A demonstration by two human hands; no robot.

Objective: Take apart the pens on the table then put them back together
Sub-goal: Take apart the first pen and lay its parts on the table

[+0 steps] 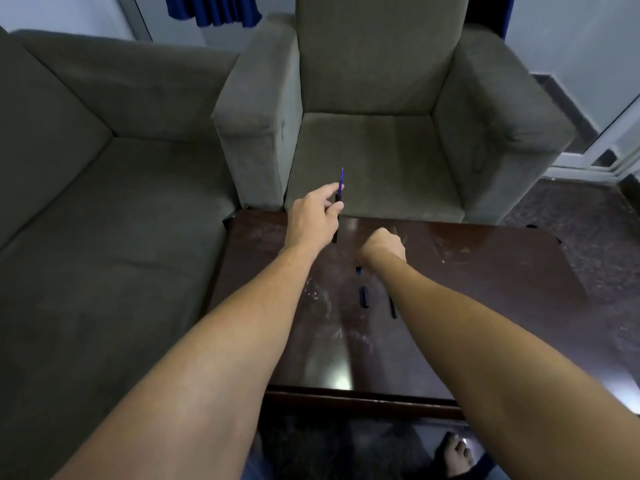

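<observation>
My left hand (313, 216) is raised over the far edge of the dark wooden table (485, 289) and grips a black pen barrel (336, 216) held upright, with a blue refill (341, 180) sticking out of its top. My right hand (382, 245) is curled into a fist low over the table, knuckles away from me; whether anything is inside it is hidden. On the table under my right wrist lie a small blue piece (358, 270), a short black pen part (363, 296) and a thin black pen part (393, 306).
A grey armchair (381, 133) stands right behind the table and a grey sofa (104, 202) runs along the left side. The table top is scratched and glossy. A bare foot (455, 457) shows on the floor below the table's near edge.
</observation>
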